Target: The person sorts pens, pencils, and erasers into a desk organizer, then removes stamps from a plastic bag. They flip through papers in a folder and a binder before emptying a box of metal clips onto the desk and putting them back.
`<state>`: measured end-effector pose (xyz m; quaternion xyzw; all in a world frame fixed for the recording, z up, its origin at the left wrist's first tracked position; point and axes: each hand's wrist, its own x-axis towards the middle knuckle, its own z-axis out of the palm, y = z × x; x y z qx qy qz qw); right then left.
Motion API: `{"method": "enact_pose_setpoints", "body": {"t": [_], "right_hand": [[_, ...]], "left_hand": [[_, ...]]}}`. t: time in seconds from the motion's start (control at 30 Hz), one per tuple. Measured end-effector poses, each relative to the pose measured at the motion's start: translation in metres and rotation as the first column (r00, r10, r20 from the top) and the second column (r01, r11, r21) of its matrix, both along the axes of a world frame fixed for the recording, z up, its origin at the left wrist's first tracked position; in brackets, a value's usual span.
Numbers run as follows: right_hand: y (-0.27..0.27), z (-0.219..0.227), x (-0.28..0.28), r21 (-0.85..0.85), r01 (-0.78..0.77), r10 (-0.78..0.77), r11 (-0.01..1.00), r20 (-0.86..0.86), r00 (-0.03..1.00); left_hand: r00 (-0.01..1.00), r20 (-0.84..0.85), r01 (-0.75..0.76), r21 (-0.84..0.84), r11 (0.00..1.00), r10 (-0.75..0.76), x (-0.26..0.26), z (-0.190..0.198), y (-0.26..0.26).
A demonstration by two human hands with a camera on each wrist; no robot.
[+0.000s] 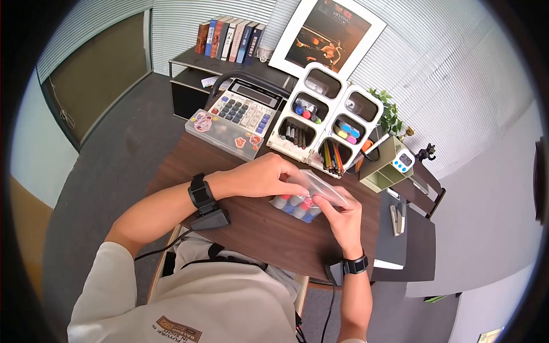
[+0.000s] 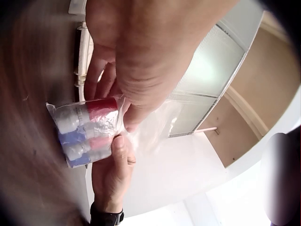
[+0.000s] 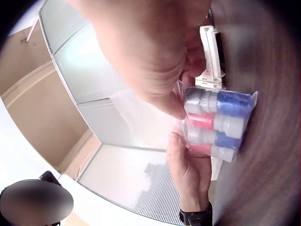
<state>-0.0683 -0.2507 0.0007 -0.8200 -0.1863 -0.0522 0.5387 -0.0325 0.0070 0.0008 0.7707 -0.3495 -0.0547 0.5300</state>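
A clear plastic bag [image 1: 323, 187] holding several small bottles with red and blue parts [image 1: 295, 207] is held above the brown table, in front of the person. The left hand [image 1: 266, 176] pinches the bag's upper part from the left, and the right hand [image 1: 343, 219] pinches it from the right, thumbs close together. In the left wrist view the bottles [image 2: 84, 134] hang below the pinching fingers. The right wrist view shows the bottles [image 3: 216, 123] side by side in the bag, beneath the thumbs. Some fingers are hidden behind the bag.
Behind the hands stand a white organizer [image 1: 303, 150] with pens and markers, a calculator [image 1: 243, 108] and a stickered case [image 1: 223, 136]. To the right are a green holder [image 1: 374, 178] with a small timer [image 1: 404, 162], and a stapler [image 1: 396, 220] on a dark mat.
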Motion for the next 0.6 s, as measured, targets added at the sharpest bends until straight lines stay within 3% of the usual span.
{"method": "enact_pose_setpoints", "body": {"t": [0.03, 0.13, 0.3, 0.43, 0.6], "right_hand": [[-0.001, 0.0, 0.0, -0.01, 0.008, -0.008, 1.0, 0.012, 1.0], [-0.002, 0.003, 0.0, -0.058, -0.006, 0.012, 0.998, 0.104, 0.994], [-0.004, 0.003, 0.002, -0.147, -0.021, 0.048, 0.989, 0.183, 0.982], [0.004, 0.006, 0.0, -0.056, -0.025, 0.029, 0.998, 0.055, 0.998], [0.0, 0.004, 0.002, -0.027, -0.083, 0.082, 0.996, -0.034, 0.996]], "left_hand": [[0.996, -0.085, 0.026, 0.066, 0.998, -0.021, 0.0, 0.001, 0.0], [0.994, -0.11, 0.049, 0.191, 0.98, -0.028, 0.002, -0.001, 0.0], [0.998, -0.058, 0.034, 0.152, 0.988, -0.025, 0.004, -0.005, 0.001], [0.999, 0.016, 0.033, 0.068, 0.997, -0.034, 0.005, -0.011, -0.001], [0.999, -0.041, 0.003, 0.143, 0.99, 0.003, 0.0, -0.001, -0.002]]}}
